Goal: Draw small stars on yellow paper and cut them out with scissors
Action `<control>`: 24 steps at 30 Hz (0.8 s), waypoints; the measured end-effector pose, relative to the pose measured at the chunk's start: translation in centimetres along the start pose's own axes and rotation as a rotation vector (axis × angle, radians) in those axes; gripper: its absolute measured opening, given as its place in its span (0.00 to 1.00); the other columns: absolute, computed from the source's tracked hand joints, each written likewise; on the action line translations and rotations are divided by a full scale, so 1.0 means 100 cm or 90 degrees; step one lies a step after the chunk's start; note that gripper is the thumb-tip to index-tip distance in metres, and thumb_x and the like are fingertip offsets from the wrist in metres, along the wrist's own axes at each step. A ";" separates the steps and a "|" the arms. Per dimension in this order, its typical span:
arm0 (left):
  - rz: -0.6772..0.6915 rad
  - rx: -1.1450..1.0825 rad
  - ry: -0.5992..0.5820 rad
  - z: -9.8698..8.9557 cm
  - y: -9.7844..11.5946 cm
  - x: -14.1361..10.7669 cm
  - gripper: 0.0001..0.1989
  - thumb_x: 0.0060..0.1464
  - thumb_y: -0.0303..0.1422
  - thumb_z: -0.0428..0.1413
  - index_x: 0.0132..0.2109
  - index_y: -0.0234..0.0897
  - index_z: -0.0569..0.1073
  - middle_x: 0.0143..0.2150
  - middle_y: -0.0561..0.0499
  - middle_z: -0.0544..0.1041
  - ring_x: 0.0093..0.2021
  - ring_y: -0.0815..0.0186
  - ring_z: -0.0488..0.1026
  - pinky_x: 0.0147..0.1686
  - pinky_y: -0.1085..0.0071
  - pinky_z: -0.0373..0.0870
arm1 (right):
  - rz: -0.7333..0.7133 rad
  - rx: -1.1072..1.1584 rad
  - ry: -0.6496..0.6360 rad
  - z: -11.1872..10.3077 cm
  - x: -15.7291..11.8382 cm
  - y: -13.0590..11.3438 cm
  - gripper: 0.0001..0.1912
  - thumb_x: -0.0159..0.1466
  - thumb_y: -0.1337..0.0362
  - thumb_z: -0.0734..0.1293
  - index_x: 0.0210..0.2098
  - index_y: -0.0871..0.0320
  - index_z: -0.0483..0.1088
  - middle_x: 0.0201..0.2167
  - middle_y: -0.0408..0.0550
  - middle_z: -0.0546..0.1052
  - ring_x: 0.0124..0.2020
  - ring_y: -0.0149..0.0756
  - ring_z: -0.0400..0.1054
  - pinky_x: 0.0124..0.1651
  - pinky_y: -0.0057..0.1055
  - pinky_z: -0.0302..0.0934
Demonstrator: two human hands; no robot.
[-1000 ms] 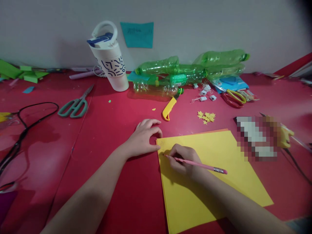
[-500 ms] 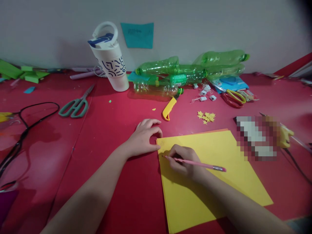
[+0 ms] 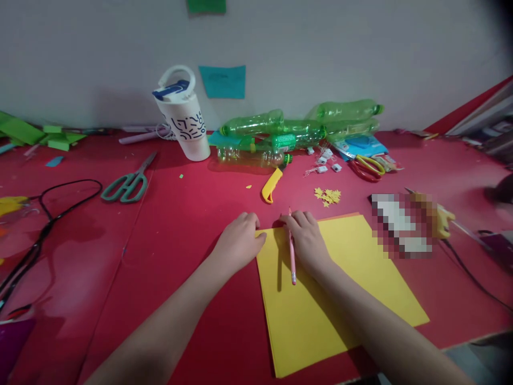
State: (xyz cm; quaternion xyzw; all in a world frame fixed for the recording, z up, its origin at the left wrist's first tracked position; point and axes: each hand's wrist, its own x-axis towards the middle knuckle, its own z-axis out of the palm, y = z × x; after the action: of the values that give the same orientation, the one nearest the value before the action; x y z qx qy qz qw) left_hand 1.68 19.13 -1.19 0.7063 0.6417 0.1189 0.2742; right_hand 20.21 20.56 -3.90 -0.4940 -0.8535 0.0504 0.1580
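Note:
Yellow paper sheets [image 3: 344, 267] lie stacked on the red table, with an orange edge showing behind them. My left hand [image 3: 242, 240] is at the stack's upper left corner, thumb over the yellow sheet and fingers curled round the corner; it grips the paper there. My right hand [image 3: 306, 235] rests at the stack's top edge and holds a pink pencil [image 3: 292, 256], whose eraser end points toward me. Small yellow stars [image 3: 328, 197] lie in a pile just beyond the paper.
Green scissors [image 3: 128, 184] and a white tumbler [image 3: 186, 128] stand or lie at the left. Behind are green plastic bottles [image 3: 256, 158] and a yellow-handled cutter [image 3: 272, 185]. A yellow glue gun [image 3: 443, 222] with a cable is at the right, beside a blurred-out rectangle.
My right hand has moved up to the paper's top edge, and the pencil has swung from sideways to nearly upright in view. My left fingers have curled in at the corner. The camera view has shifted.

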 end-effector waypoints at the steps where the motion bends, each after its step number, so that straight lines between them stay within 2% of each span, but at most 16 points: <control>1: -0.018 0.003 -0.004 0.001 0.001 -0.001 0.07 0.53 0.37 0.49 0.35 0.38 0.65 0.32 0.49 0.69 0.31 0.61 0.68 0.29 0.66 0.62 | -0.001 -0.008 0.000 0.000 0.000 -0.001 0.11 0.65 0.71 0.57 0.43 0.59 0.69 0.35 0.52 0.67 0.37 0.42 0.56 0.40 0.36 0.53; 3: -0.020 0.008 -0.012 0.002 0.004 -0.001 0.07 0.53 0.37 0.49 0.32 0.38 0.65 0.30 0.49 0.69 0.30 0.61 0.68 0.27 0.67 0.61 | -0.004 -0.020 -0.001 -0.001 0.001 -0.002 0.11 0.64 0.72 0.57 0.43 0.59 0.68 0.34 0.52 0.67 0.36 0.42 0.55 0.39 0.35 0.52; 6: 0.023 -0.002 -0.003 0.003 0.007 -0.003 0.06 0.50 0.35 0.50 0.28 0.38 0.64 0.33 0.49 0.68 0.32 0.62 0.69 0.28 0.68 0.61 | -0.004 -0.029 0.002 -0.001 0.001 -0.003 0.11 0.64 0.73 0.57 0.41 0.58 0.68 0.34 0.51 0.67 0.36 0.42 0.55 0.38 0.35 0.52; 8: 0.020 -0.042 -0.001 0.005 0.010 -0.005 0.03 0.49 0.33 0.51 0.31 0.39 0.64 0.34 0.49 0.69 0.32 0.63 0.69 0.28 0.69 0.62 | -0.003 -0.030 0.007 -0.001 0.001 -0.003 0.11 0.64 0.73 0.57 0.41 0.58 0.68 0.34 0.51 0.66 0.36 0.42 0.55 0.38 0.35 0.51; 11: -0.035 -0.155 -0.002 0.009 0.010 -0.004 0.11 0.47 0.31 0.51 0.41 0.40 0.64 0.34 0.50 0.72 0.31 0.63 0.70 0.27 0.70 0.64 | -0.004 -0.035 0.013 0.000 0.000 -0.003 0.10 0.63 0.73 0.57 0.40 0.58 0.68 0.34 0.51 0.66 0.36 0.41 0.55 0.37 0.35 0.51; 14: -0.049 -0.245 0.006 0.012 0.008 -0.001 0.14 0.46 0.29 0.51 0.42 0.39 0.65 0.37 0.49 0.73 0.32 0.65 0.71 0.28 0.71 0.65 | -0.008 -0.037 0.015 0.001 0.001 -0.002 0.10 0.63 0.73 0.57 0.39 0.58 0.68 0.33 0.51 0.66 0.35 0.41 0.55 0.37 0.35 0.51; 17: -0.087 -0.300 -0.041 0.009 0.006 0.003 0.11 0.47 0.29 0.50 0.41 0.38 0.67 0.28 0.52 0.72 0.20 0.69 0.67 0.20 0.73 0.62 | -0.016 -0.035 0.015 0.003 0.009 0.001 0.10 0.63 0.72 0.58 0.40 0.58 0.68 0.34 0.51 0.66 0.36 0.41 0.55 0.37 0.34 0.51; 19: -0.098 -0.314 -0.034 0.006 0.004 0.008 0.11 0.47 0.30 0.50 0.40 0.38 0.67 0.25 0.54 0.71 0.17 0.71 0.64 0.17 0.74 0.59 | -0.023 -0.037 0.015 0.006 0.017 0.003 0.10 0.64 0.72 0.58 0.40 0.59 0.68 0.34 0.52 0.66 0.36 0.42 0.55 0.38 0.35 0.51; 24: -0.029 -0.291 0.049 0.000 -0.008 0.016 0.10 0.45 0.28 0.52 0.38 0.38 0.70 0.32 0.51 0.75 0.30 0.66 0.72 0.28 0.72 0.66 | -0.043 -0.013 0.029 0.009 0.036 0.006 0.11 0.64 0.71 0.57 0.40 0.60 0.70 0.34 0.53 0.68 0.36 0.42 0.57 0.39 0.35 0.52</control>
State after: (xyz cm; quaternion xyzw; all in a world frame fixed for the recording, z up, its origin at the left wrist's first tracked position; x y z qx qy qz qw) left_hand 1.24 20.67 -1.95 0.6061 0.6238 0.2822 0.4049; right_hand 18.74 24.01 -4.15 -0.4673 -0.8665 0.0248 0.1741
